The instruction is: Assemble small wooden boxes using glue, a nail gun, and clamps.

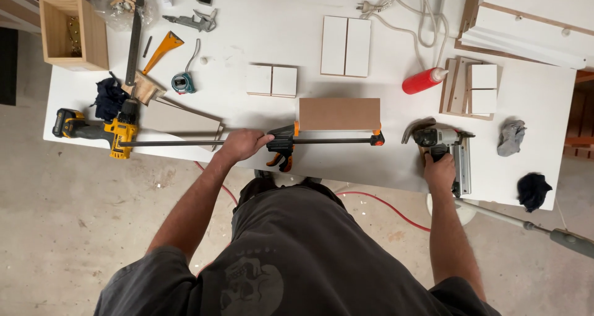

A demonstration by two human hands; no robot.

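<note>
Standing on concrete floor [74, 229], a cluttered white workbench [383, 167].

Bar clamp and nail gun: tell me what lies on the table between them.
In the head view, only bare white table lies between the bar clamp's orange end and the nail gun under the right hand. The left hand grips the clamp.

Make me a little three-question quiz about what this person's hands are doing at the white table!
1. True or false: the left hand grips the bar clamp.
2. What does the right hand rest on? A) the red glue bottle B) the nail gun C) the tape measure
3. Fill in: the clamp squeezes a brown ____.

Key: 1 true; 2 B; 3 board.
</note>
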